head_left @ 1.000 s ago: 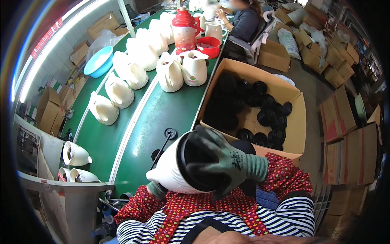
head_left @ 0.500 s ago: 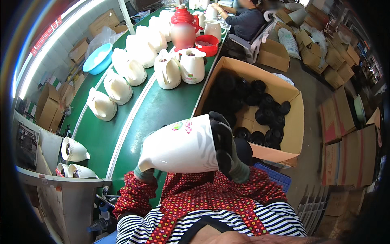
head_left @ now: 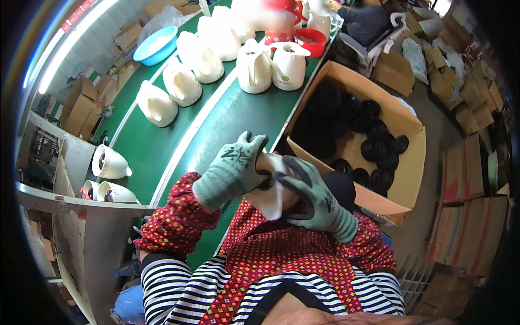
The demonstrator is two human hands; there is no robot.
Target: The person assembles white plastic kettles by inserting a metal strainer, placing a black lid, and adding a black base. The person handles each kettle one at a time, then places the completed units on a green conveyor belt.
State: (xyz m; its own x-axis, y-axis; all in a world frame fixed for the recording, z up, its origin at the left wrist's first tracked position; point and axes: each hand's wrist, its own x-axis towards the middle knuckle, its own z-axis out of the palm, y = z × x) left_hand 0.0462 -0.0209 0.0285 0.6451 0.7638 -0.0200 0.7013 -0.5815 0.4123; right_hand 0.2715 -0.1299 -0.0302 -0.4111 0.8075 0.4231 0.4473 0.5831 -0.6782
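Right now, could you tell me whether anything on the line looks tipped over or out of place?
Mostly orderly. The white jug bodies on the green belt stand upright, but two white jug bodies on the side shelf lie on their sides. The left hand and right hand hold a white jug between them.

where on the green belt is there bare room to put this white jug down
Bare green belt lies just ahead of the left hand, bordered by the white jug pair beyond and the cardboard box of black lids on the right. The belt's left lane is crowded with a row of white jugs. Both hands grip the held jug.
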